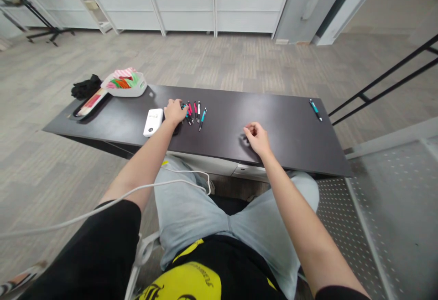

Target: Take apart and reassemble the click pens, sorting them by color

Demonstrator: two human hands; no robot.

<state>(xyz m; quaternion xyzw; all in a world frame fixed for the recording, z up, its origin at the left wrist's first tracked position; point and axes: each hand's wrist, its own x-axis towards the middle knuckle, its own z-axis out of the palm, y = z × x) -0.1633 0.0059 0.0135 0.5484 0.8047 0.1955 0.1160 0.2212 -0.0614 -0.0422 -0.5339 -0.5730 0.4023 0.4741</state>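
Observation:
My left hand point(175, 111) is at the left end of a loose group of pens on the dark table, its fingers bent down and closed on a pen point(188, 118) at the group's edge; the grip is partly hidden. Beside it lie red pens point(195, 111), a white pen point(199, 111) and a teal pen point(203, 118), all with black parts. A dark object under my left wrist is mostly covered. My right hand point(258, 138) hovers over the table's near edge, fingers curled toward the thumb, with nothing visible in them. Far to the right lies another teal pen point(315, 110).
A white device point(153, 122) lies left of my left hand. At the table's point(226, 140) left end are a white basket point(128, 92) of colourful items, a dark tray point(82, 117) and black cloth point(86, 87). A white cable point(137, 189) crosses my left arm. Black rails point(383, 80) stand right.

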